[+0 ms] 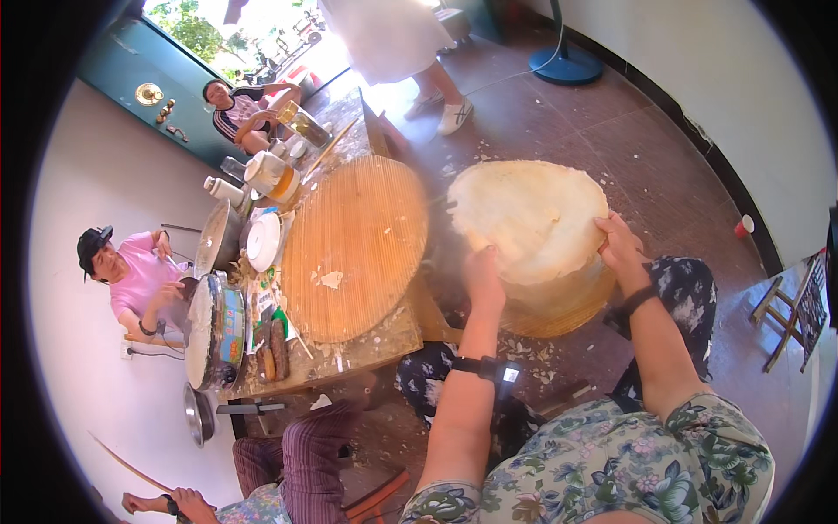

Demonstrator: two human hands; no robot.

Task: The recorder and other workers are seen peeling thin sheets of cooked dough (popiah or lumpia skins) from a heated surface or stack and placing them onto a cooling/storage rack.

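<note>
Both my hands grip the near edge of a thin, pale round flatbread sheet (533, 209) with a ragged rim. My left hand (483, 270) pinches it at the lower left. At the right edge, my right hand (615, 241) holds it between thumb and fingers. Beneath the sheet, partly hidden, is a browner rounded surface, perhaps more flatbread, over a ribbed round board (553, 321) in front of my knees. To the left, a larger ribbed round board (357, 242) lies on the wooden table, bearing a broken flatbread flake (330, 280).
The table (386, 340) holds a round griddle (213, 331), a metal pot (218, 237), a white plate (264, 242), jars (273, 175) and dark sticks (279, 347). Several people are around it. Crumbs litter the floor (563, 124); a folding stool (789, 308) and fan base (566, 65) stand right.
</note>
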